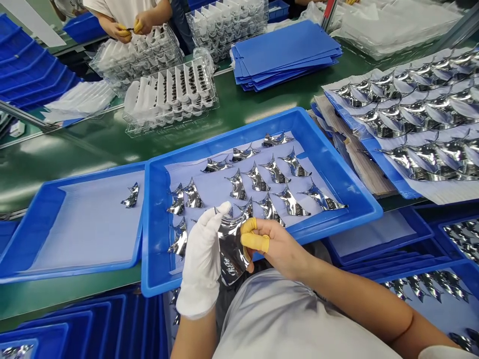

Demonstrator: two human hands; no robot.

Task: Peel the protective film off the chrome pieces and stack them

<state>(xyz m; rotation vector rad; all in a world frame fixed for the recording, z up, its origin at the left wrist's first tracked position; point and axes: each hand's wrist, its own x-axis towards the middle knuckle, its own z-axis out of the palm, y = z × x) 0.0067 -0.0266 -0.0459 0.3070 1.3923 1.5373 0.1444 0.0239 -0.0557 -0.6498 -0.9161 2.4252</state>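
Close to my body, over the near edge of a blue tray, I hold a shiny chrome trim piece with pointed corners and pale lettering near its bottom. My left hand, in a white glove, grips its left side. My right hand, with yellow finger cots on thumb and forefinger, pinches its right edge. Several similar mirror-bright pieces lie on white lining inside the tray, among them one chrome piece just beyond my hands. Part of the tray's near side is hidden by my hands.
A second blue tray at left holds one small chrome piece. Blue sheets are stacked behind. Rows of chrome parts lie at right. Clear blister trays stand across the green table, where a co-worker's hands work.
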